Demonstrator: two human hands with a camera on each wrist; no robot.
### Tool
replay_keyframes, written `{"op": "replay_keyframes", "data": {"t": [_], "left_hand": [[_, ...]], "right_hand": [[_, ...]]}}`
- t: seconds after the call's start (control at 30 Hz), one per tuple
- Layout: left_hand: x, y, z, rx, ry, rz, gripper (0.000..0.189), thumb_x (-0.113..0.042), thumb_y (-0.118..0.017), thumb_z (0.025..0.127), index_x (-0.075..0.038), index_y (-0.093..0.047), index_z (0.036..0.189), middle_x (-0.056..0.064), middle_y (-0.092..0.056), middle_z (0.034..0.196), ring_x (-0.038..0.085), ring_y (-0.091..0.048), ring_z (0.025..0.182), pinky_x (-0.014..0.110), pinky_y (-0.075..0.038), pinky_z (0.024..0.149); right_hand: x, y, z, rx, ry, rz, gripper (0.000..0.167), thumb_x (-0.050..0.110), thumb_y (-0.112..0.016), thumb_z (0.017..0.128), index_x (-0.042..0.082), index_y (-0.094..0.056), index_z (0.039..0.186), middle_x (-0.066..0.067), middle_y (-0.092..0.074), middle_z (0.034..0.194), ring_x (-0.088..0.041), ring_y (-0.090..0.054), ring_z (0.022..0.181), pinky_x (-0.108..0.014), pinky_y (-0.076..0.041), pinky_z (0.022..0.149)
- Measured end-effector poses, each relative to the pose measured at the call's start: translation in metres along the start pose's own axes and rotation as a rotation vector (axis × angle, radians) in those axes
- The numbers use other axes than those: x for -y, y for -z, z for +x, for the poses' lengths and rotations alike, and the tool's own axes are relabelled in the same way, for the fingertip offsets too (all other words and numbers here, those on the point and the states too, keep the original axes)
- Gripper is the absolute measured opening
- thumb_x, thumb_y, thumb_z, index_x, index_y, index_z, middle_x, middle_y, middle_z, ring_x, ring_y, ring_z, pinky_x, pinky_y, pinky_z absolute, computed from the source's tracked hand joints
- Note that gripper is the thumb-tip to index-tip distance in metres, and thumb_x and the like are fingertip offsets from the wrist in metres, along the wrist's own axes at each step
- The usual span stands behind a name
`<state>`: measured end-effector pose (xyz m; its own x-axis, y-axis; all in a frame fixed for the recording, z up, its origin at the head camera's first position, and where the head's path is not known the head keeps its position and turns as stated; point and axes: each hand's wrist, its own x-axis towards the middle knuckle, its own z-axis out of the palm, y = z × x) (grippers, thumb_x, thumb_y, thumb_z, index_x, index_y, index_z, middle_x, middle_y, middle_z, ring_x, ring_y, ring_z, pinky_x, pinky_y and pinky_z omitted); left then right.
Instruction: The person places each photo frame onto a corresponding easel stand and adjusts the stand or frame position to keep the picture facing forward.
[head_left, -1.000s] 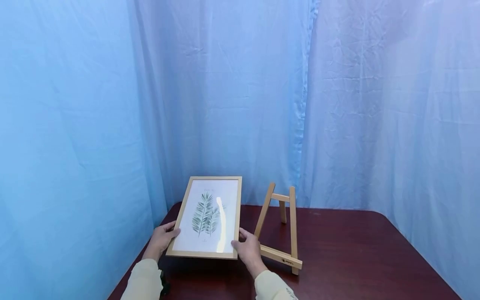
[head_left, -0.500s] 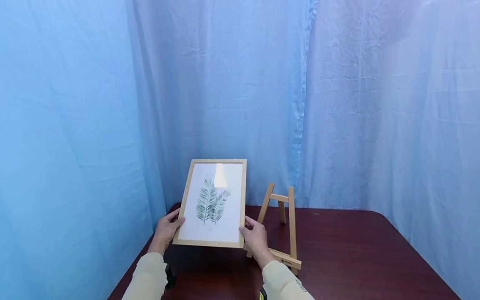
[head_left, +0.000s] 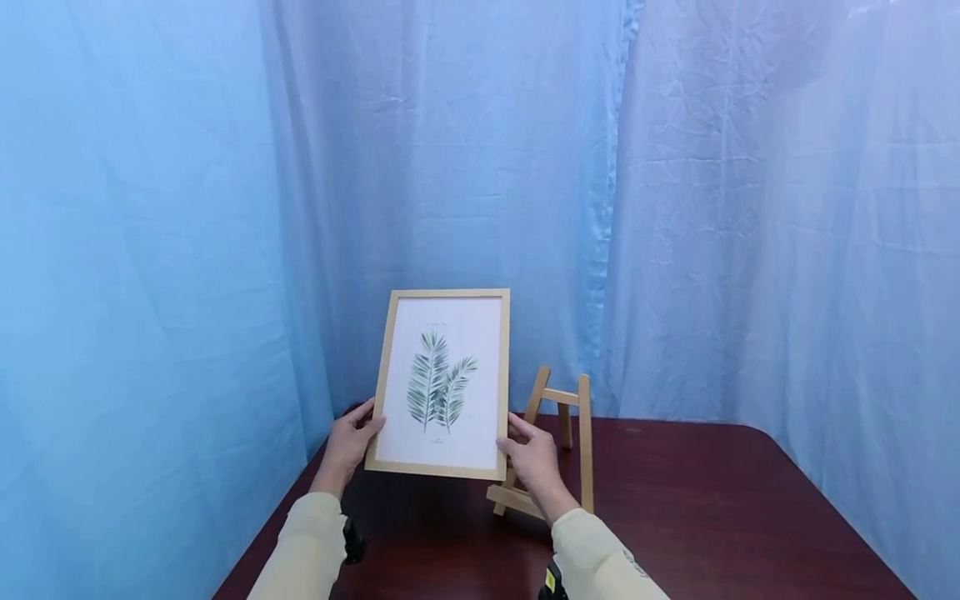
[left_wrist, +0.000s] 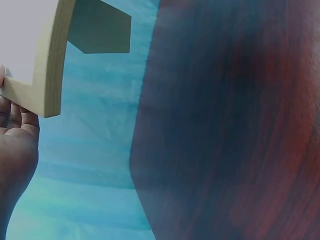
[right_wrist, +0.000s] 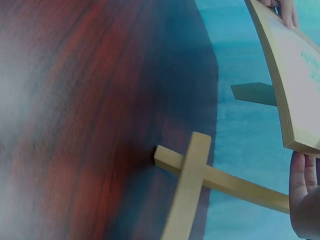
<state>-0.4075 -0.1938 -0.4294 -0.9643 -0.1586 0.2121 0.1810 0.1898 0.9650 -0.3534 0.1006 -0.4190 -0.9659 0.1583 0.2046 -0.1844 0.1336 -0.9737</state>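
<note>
A picture frame [head_left: 465, 383] with a pale wood border and a print of green fern-like leaves is held up over the table, tilted back. My left hand [head_left: 347, 444] grips its left edge low down, thumb on the front. On the opposite edge my right hand [head_left: 538, 460] pinches the border, thumb in front and fingers behind. A dark flap [left_wrist: 102, 30] sticks out from the frame's back in both wrist views. Just right of the frame stands a small wooden easel [head_left: 586, 450]; my right hand and wrist cover part of its lower ledge [right_wrist: 187, 185].
The dark red wooden table [head_left: 712, 500] has rounded far corners. Light blue curtains [head_left: 450, 167] hang close behind it and along both sides. Black devices are strapped at both wrists, below the pale sleeves [head_left: 307, 542].
Both hands have raised the picture frame and shifted it to the right, tipping it more upright. The glare on its front is gone. The easel stays where it was.
</note>
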Motion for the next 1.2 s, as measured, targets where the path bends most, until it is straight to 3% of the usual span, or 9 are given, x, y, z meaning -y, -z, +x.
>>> {"op": "replay_keyframes", "data": {"t": [0.4,0.57,0.77,0.93,1.2], "left_hand": [[-0.013,-0.011,0.001,0.015,-0.099,-0.029,0.050,-0.004,-0.062,0.097,0.003,-0.047,0.144,0.026,-0.050,0.142,0.035,-0.049,0.128,0.049,-0.042,0.104],[-0.017,-0.017,0.000,0.007,-0.117,-0.038,0.050,-0.005,-0.064,0.096,0.001,-0.049,0.143,0.025,-0.052,0.140,0.035,-0.051,0.126,0.046,-0.044,0.102],[-0.023,-0.023,-0.003,0.005,-0.120,-0.055,0.049,-0.005,-0.065,0.096,0.000,-0.051,0.143,0.024,-0.056,0.136,0.032,-0.055,0.120,0.034,-0.050,0.092],[-0.028,-0.029,-0.002,0.016,-0.173,-0.071,0.049,-0.002,-0.066,0.094,0.001,-0.052,0.141,0.025,-0.059,0.132,0.030,-0.057,0.114,0.020,-0.050,0.082],[-0.031,-0.040,-0.004,0.054,-0.224,-0.108,0.048,-0.001,-0.066,0.093,0.002,-0.053,0.139,0.026,-0.061,0.128,0.020,-0.060,0.105,0.014,-0.049,0.078]], "right_hand": [[0.009,0.017,0.001,-0.031,0.078,-0.042,0.047,0.001,-0.070,0.090,0.006,-0.062,0.135,-0.014,-0.068,0.116,-0.019,-0.064,0.091,-0.040,-0.058,0.072],[0.010,0.024,0.000,-0.068,0.117,-0.085,0.047,0.002,-0.072,0.088,0.006,-0.063,0.134,-0.013,-0.070,0.113,-0.022,-0.064,0.096,-0.031,-0.057,0.071],[0.010,0.033,-0.003,-0.067,0.158,-0.081,0.049,0.002,-0.072,0.088,0.004,-0.061,0.135,-0.016,-0.069,0.114,-0.026,-0.064,0.099,-0.022,-0.054,0.070],[0.009,0.041,-0.006,-0.061,0.162,-0.055,0.049,0.001,-0.070,0.090,0.003,-0.058,0.138,-0.018,-0.068,0.114,-0.025,-0.063,0.096,-0.022,-0.054,0.070],[0.006,0.055,-0.011,-0.108,0.153,-0.101,0.052,0.005,-0.073,0.089,0.007,-0.059,0.138,-0.016,-0.069,0.115,-0.025,-0.064,0.099,-0.023,-0.054,0.072]]}}
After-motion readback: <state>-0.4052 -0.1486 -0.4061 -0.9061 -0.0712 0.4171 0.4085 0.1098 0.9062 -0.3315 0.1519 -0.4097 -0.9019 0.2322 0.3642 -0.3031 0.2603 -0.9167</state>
